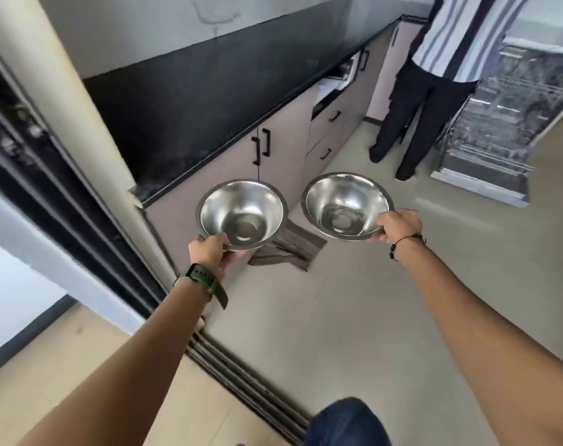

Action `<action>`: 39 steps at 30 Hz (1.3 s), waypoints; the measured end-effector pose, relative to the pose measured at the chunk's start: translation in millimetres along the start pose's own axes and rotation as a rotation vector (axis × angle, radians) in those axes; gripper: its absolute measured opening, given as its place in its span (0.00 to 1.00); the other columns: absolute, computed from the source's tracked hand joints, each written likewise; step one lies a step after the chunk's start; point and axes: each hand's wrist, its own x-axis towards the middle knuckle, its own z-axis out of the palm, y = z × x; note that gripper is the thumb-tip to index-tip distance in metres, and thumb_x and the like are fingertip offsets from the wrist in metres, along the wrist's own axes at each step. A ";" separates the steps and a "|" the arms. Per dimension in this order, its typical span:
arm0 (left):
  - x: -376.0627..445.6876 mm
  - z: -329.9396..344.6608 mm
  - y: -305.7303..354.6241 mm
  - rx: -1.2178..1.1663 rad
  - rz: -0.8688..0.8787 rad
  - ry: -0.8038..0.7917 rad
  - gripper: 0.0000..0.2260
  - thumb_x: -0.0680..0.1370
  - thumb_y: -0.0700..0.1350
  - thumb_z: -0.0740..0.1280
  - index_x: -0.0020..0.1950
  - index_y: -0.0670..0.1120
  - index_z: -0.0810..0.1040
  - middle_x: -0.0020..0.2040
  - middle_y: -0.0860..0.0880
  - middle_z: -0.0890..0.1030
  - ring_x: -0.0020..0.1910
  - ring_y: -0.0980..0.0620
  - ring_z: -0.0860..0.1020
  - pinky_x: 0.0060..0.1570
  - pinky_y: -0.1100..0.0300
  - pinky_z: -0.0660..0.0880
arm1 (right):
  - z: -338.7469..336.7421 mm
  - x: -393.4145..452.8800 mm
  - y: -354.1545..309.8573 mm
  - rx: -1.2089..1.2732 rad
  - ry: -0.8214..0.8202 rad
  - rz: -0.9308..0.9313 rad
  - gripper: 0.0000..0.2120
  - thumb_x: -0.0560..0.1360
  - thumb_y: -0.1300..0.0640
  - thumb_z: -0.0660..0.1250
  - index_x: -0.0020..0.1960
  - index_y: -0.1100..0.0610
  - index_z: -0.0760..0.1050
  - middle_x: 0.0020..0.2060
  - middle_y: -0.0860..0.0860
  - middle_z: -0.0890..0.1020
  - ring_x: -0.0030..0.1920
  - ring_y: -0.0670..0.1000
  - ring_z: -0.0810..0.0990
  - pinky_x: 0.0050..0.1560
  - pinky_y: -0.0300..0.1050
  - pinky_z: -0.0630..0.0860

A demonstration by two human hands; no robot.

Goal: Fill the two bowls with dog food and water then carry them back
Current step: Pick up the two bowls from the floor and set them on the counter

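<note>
Nearest to the camera is a knee in dark blue cloth (344, 423), at the bottom edge, and two bare forearms reach forward from there. Under them the floor (354, 310) is pale grey and smooth, and a dark sliding-door track (241, 378) crosses it diagonally; on the near side of the track the floor is light wood.

On the left a cream door frame (80, 130) rises, and behind it runs a long black countertop (190, 101) over beige cabinets with black handles (264, 146). A brown cloth (293, 249) lies on the floor by the cabinet base.

Far ahead a second person in a striped shirt and dark trousers (412, 104) stands in the narrow passage, beside an open dishwasher (499, 123) with its racks pulled out.

The left hand (209, 252), with a green watch on the wrist, pinches the near rim of the left steel bowl (241, 215). The right hand (399, 225), with a black bead bracelet, closes on the rim of the right steel bowl (346, 206). Both bowls are empty, held in the air side by side, a little apart, tilted toward the camera.
</note>
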 end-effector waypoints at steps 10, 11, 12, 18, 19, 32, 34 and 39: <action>75.3 138.8 58.5 -0.047 0.108 0.071 0.12 0.75 0.29 0.59 0.56 0.40 0.68 0.44 0.45 0.74 0.38 0.48 0.77 0.36 0.57 0.81 | 25.9 168.2 -74.3 0.150 -0.157 -0.061 0.08 0.66 0.74 0.60 0.32 0.64 0.69 0.27 0.58 0.75 0.15 0.50 0.75 0.28 0.51 0.79; 82.3 156.2 63.4 -0.073 0.127 0.089 0.12 0.75 0.29 0.58 0.56 0.40 0.68 0.45 0.45 0.74 0.38 0.48 0.77 0.35 0.57 0.81 | 31.2 189.2 -87.6 0.160 -0.189 -0.063 0.09 0.67 0.75 0.60 0.32 0.64 0.68 0.27 0.57 0.74 0.15 0.50 0.75 0.22 0.48 0.78; 87.2 173.3 69.0 -0.102 0.144 0.114 0.13 0.75 0.29 0.58 0.56 0.40 0.67 0.46 0.44 0.74 0.38 0.47 0.78 0.34 0.57 0.81 | 36.5 208.7 -101.3 0.165 -0.227 -0.064 0.09 0.67 0.76 0.60 0.32 0.65 0.68 0.27 0.57 0.74 0.15 0.49 0.74 0.19 0.46 0.77; 115.2 245.4 108.0 -0.230 0.178 0.218 0.18 0.74 0.27 0.57 0.63 0.36 0.68 0.58 0.38 0.73 0.38 0.42 0.78 0.23 0.58 0.79 | 73.6 299.2 -179.9 0.148 -0.409 -0.139 0.11 0.68 0.76 0.58 0.30 0.64 0.66 0.20 0.57 0.71 0.13 0.48 0.71 0.17 0.44 0.75; 121.6 252.3 115.3 -0.243 0.193 0.240 0.18 0.73 0.27 0.57 0.62 0.36 0.68 0.58 0.37 0.73 0.38 0.42 0.78 0.22 0.58 0.79 | 81.9 311.4 -192.8 0.145 -0.433 -0.161 0.12 0.68 0.76 0.57 0.30 0.64 0.65 0.15 0.55 0.69 0.13 0.48 0.70 0.17 0.44 0.75; 248.0 267.1 218.6 -0.430 0.308 0.450 0.14 0.74 0.28 0.57 0.58 0.39 0.67 0.57 0.39 0.73 0.37 0.43 0.79 0.23 0.59 0.80 | 253.9 403.6 -316.2 0.059 -0.654 -0.247 0.09 0.67 0.74 0.57 0.31 0.64 0.67 0.14 0.56 0.71 0.17 0.53 0.75 0.56 0.66 0.74; 267.1 260.8 234.1 -0.459 0.313 0.463 0.13 0.75 0.28 0.57 0.57 0.38 0.66 0.56 0.38 0.72 0.36 0.42 0.78 0.22 0.59 0.79 | 283.6 410.7 -331.8 0.036 -0.666 -0.228 0.08 0.67 0.74 0.57 0.33 0.65 0.69 0.22 0.60 0.75 0.19 0.55 0.77 0.56 0.67 0.74; 307.5 246.2 268.7 -0.492 0.322 0.570 0.16 0.74 0.27 0.57 0.60 0.38 0.67 0.55 0.38 0.73 0.35 0.43 0.78 0.21 0.59 0.79 | 351.0 427.7 -364.9 -0.017 -0.732 -0.220 0.08 0.67 0.76 0.58 0.38 0.67 0.72 0.38 0.65 0.77 0.19 0.55 0.78 0.47 0.60 0.80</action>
